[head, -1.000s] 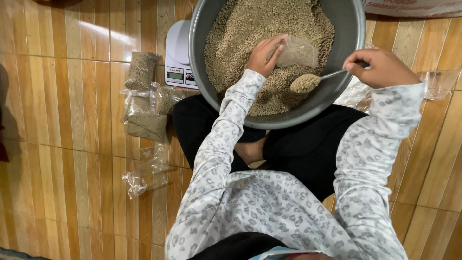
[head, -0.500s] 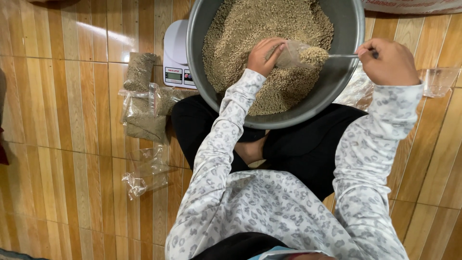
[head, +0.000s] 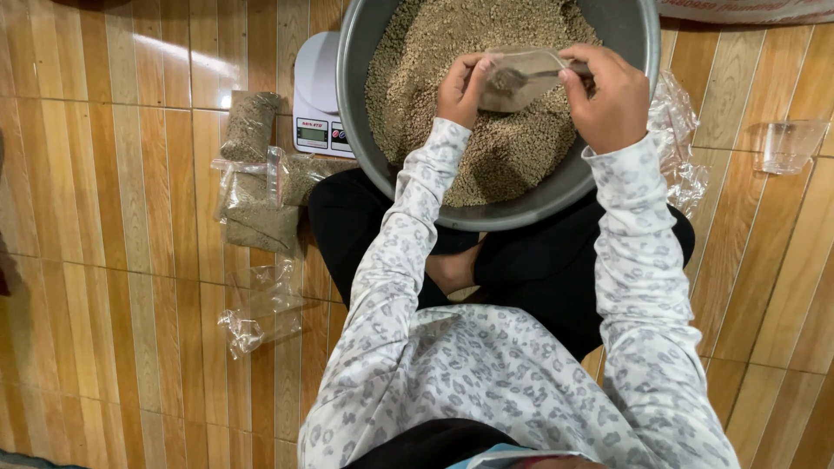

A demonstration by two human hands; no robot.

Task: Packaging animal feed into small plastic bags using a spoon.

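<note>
Wooden floorboards underfoot, big grey basin (head: 365,130) of grain on the lap; left hand (head: 460,87) pinches the clear bag (head: 521,74) open above it, right hand (head: 612,95) closed round a scoop handle; a slack bag mouth could spill grain onto the planks

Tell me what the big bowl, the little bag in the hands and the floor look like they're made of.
Big bowl: probably metal, a dull grey, faintly shiny rim, though grey plastic is possible. Little bag, held between left hand and right hand: thin clear plastic film, see-through and glinting. Floor: glossy wood-look planks, possibly laminate or tile; light reflects off them.
</note>
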